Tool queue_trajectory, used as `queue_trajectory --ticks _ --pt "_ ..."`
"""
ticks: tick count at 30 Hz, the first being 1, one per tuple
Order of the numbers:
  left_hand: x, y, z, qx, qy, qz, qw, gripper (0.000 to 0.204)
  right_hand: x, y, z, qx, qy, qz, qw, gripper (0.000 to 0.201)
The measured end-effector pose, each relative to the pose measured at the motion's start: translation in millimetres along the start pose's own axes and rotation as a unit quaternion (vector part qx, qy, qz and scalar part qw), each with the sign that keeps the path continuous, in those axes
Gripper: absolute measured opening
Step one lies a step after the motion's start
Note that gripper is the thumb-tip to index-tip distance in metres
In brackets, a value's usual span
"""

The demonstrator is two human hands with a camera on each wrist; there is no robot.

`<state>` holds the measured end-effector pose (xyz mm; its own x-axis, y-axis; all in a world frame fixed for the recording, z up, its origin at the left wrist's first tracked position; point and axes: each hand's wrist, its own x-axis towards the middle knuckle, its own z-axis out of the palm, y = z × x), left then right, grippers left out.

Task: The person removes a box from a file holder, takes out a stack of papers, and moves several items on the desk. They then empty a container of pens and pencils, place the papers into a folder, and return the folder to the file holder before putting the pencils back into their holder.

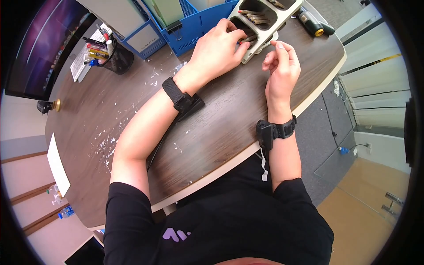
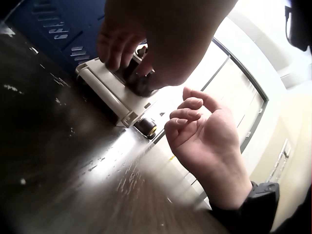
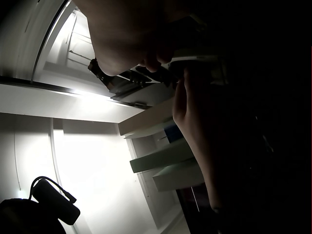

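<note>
My left hand (image 1: 219, 49) reaches over the near end of a beige compartment tray (image 1: 266, 33), its bent fingers dipping into the nearest compartment. Thin brown sticks (image 1: 250, 39) lie by those fingertips; whether the fingers pinch one I cannot tell. Several pencil-like wooden sticks (image 1: 255, 17) fill the middle compartment. Beside the tray's near right corner, my right hand (image 1: 283, 68) is raised with its fingers loosely curled and nothing in them. The left wrist view shows its palm (image 2: 214, 141) bare. The right wrist view is mostly dark.
Blue file holders (image 1: 190, 31) stand behind the left hand. A mesh pen cup (image 1: 118, 57) is further left, near the keyboard (image 1: 84, 62) and monitor (image 1: 46, 44). White scraps (image 1: 106, 148) litter the table (image 1: 212, 128). A black-and-yellow tool (image 1: 312, 24) lies right of the tray.
</note>
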<state>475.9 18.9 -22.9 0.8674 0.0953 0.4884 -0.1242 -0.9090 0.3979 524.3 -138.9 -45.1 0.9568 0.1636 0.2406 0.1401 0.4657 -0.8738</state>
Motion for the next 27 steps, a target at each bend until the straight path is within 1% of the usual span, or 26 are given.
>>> queue_trajectory --ticks 4,7,10,13,16,19,22,25,27 --pt "2 3 -2 0.024 -0.033 -0.020 0.999 0.026 -1 0 1 -0.003 -0.001 0.009 1.000 0.019" --pt "1 3 3 0.030 0.072 0.020 0.997 0.029 0 0 1 -0.005 -0.001 0.010 1.000 0.019" --pt "-2 3 3 0.031 -0.024 -0.028 0.999 0.031 -1 1 0 -0.008 -0.005 0.012 1.000 0.020" --pt "-6 3 4 -0.011 0.009 -0.014 1.000 0.032 -1 2 0 -0.009 -0.009 0.018 1.000 0.020" --pt "-10 -1 6 -0.012 0.024 -0.001 1.000 0.031 -1 1 0 -0.009 -0.010 0.024 1.000 0.021" --pt "-12 -7 7 -0.063 0.009 -0.001 0.998 0.030 -1 1 1 -0.006 -0.007 0.032 0.999 0.021" --pt "-10 -7 1 -0.040 -0.016 -0.001 0.999 0.029 0 2 0 -0.005 -0.004 0.033 0.999 0.020" --pt "-13 -6 5 -0.011 0.018 0.035 0.999 0.031 0 3 0 -0.007 -0.007 0.034 0.999 0.020" --pt "-15 -6 3 -0.016 0.001 0.044 0.999 0.035 0 4 0 -0.009 -0.007 0.036 0.999 0.020"
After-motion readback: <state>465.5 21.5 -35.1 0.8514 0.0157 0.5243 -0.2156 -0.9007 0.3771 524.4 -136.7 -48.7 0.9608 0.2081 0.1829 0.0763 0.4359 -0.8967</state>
